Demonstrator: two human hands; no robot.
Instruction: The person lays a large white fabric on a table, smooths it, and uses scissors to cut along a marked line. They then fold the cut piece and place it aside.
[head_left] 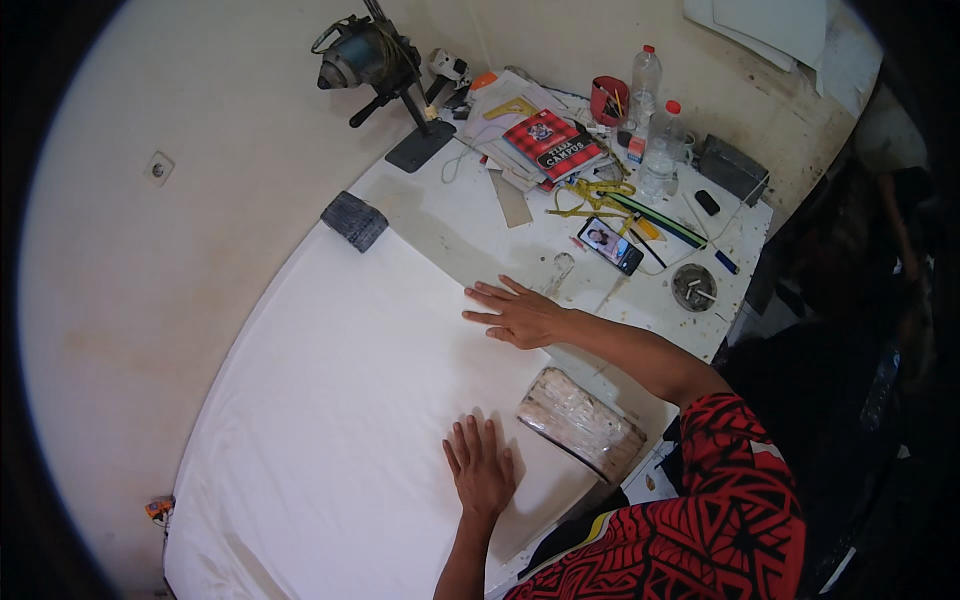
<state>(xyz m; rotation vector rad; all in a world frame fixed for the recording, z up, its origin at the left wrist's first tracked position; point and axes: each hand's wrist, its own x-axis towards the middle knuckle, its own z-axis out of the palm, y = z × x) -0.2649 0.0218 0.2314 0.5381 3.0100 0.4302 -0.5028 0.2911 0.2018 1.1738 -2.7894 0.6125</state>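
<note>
White cloth (330, 400) lies spread over the table. My left hand (480, 468) rests palm down on it, fingers stretched out. Farther up, my right hand (515, 313) lies flat along the cloth's edge, fingers spread. Neither hand holds anything. Just right of my left hand, a brick-shaped block wrapped in clear plastic (582, 420) sits on the cloth near its edge. A dark grey wrapped block (355, 221) sits on the cloth's far corner.
An upright cutting machine (370, 60) stands at the back. On the bare tabletop lie a red book (555, 145), a yellow tape measure (590, 195), a phone (610, 246) and an ashtray (694, 287). Plastic bottles (662, 150) and a grey box (733, 168) stand behind.
</note>
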